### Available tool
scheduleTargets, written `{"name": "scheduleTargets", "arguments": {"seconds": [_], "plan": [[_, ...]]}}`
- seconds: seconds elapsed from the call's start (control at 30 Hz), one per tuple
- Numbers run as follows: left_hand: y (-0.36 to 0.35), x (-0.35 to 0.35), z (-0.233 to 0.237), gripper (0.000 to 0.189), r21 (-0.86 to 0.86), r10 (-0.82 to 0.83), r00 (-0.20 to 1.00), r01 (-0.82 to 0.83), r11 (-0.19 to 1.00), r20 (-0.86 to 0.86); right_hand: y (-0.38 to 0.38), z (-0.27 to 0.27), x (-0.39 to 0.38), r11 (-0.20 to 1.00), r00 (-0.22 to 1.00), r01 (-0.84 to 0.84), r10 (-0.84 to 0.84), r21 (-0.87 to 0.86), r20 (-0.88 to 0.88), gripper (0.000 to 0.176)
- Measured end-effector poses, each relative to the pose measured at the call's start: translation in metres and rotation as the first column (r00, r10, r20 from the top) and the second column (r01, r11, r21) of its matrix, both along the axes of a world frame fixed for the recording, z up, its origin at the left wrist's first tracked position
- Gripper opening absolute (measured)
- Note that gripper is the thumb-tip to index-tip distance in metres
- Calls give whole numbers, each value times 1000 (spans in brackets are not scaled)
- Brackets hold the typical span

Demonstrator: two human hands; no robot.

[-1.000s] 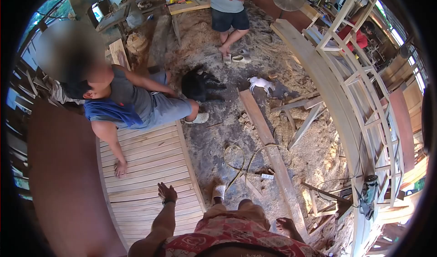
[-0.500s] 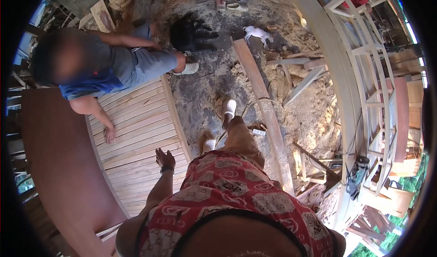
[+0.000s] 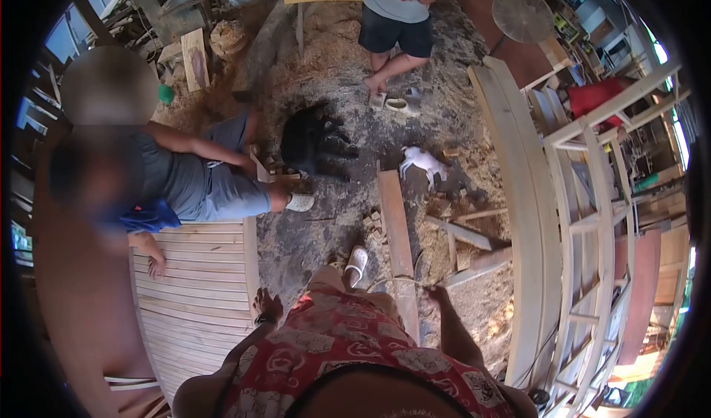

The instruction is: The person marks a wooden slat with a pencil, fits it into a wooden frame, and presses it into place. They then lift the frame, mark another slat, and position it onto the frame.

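Note:
My left hand, with a watch at the wrist, hangs beside the edge of a slatted wooden panel. Its fingers are apart and hold nothing. Low on the right, my right hand overlaps the end of a thin cord in this view. That hand is small and dark, and I cannot tell whether its fingers grip the cord. A long plank lies on the ground between my hands, with the cord crossing it.
A seated person rests a hand on the panel. Another person stands ahead near removed clogs. A black dog and a small white animal lie on the sawdust-strewn ground. Timber beams and a wooden frame run along the right.
The view has tilted up, bringing the standing person into frame. My left hand has moved from over the slats to the panel's edge, and my right hand has come into view.

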State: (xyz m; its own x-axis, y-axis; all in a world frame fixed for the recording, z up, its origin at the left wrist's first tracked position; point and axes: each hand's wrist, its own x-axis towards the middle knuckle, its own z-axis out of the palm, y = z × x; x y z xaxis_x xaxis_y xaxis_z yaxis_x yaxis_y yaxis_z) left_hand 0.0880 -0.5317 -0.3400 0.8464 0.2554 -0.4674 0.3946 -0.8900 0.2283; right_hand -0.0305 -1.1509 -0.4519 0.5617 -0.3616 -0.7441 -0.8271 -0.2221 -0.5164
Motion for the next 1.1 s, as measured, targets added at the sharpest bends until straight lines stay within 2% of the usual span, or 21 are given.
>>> {"name": "scheduleTargets", "arguments": {"seconds": [0.03, 0.07, 0.1, 0.13, 0.17, 0.23, 0.27, 0.3, 0.37, 0.47, 0.57, 0.6, 0.63, 0.7, 0.77, 0.83, 0.9, 0.97, 1.03, 1.07, 1.1], "plan": [[-12, 14, -5, 61, 2, 11, 1000, -11, 1000, 0, -51, -72, 29, 930, 948, -280, 307, -239, 80, 22], [-25, 30, -12, 59, -48, 5, 993, 1, 999, 121, -64, -55, 98, 928, 956, -293, 278, -231, -97, 29], [-33, 43, -19, 58, -94, 2, 970, 21, 995, 242, -56, 5, 162, 798, 889, -437, 452, -415, -67, 39], [-39, 55, -26, 58, -89, 10, 970, 12, 996, 241, -36, 79, 231, 804, 884, -463, 449, -372, -129, 43], [-44, 70, -31, 55, -116, 30, 968, 0, 993, 250, -38, 70, 275, 852, 926, -330, 375, -407, 35, 38], [-55, 103, -38, 49, -174, 75, 960, -28, 984, 271, -30, 92, 367, 869, 788, -394, 487, -299, 377, 38], [-60, 115, -38, 49, -174, 88, 957, -40, 984, 276, -17, 119, 411, 831, 758, -467, 552, -302, 348, 40], [-64, 124, -38, 47, -183, 124, 967, -84, 980, 224, 0, 147, 453, 789, 723, -536, 613, -302, 318, 43], [-70, 143, -52, 47, -192, 170, 969, -136, 972, 177, 20, 157, 532, 575, 504, -669, 817, -471, 281, 41], [-72, 155, -98, 50, -52, 291, 917, -316, 947, -271, 47, 147, 635, 562, 477, -673, 827, -482, 298, 36], [-89, 192, -118, 51, -3, 307, 830, -349, 937, -466, 51, 99, 745, 423, 345, -763, 906, -488, 245, 35], [-97, 208, -123, 50, -35, 300, 843, -351, 936, -447, 35, 54, 784, 584, 418, -781, 751, -219, 512, 35], [-103, 223, -126, 50, -64, 296, 856, -354, 933, -425, 39, 63, 820, 575, 403, -785, 756, -229, 516, 35], [-113, 253, -135, 50, -133, 280, 891, -345, 929, -357, 65, 104, 878, 475, 409, -777, 880, -412, 243, 34], [-121, 282, -147, 49, -204, 249, 933, -305, 930, -260, 99, 237, 905, 434, 426, -769, 895, -470, 131, 33], [-127, 322, -146, 49, -261, 242, 959, -274, 926, -147, 99, 213, 983, 250, 255, -754, 964, -608, 81, 33], [-125, 350, -143, 42, -317, 201, 977, -212, 924, -65, 95, 196, 1064, -217, -105, -595, 976, -774, -193, 31], [-134, 368, -142, 35, -496, 579, 789, -593, 634, -205, 109, 204, 1137, -138, 93, -630, 963, -764, -251, 33], [-144, 368, -141, 32, -208, 49, 992, -24, 978, 119, 126, 248, 1201, -255, 33, -704, 921, -663, -389, 32], [-150, 374, -136, 31, 55, -211, 946, 203, 978, 247, 134, 271, 1226, -268, 15, -699, 922, -663, -387, 32], [-163, 373, -131, 31, -170, 163, 984, -150, 974, 67, 142, 295, 1251, -196, 112, -661, 929, -724, -353, 31]]}}
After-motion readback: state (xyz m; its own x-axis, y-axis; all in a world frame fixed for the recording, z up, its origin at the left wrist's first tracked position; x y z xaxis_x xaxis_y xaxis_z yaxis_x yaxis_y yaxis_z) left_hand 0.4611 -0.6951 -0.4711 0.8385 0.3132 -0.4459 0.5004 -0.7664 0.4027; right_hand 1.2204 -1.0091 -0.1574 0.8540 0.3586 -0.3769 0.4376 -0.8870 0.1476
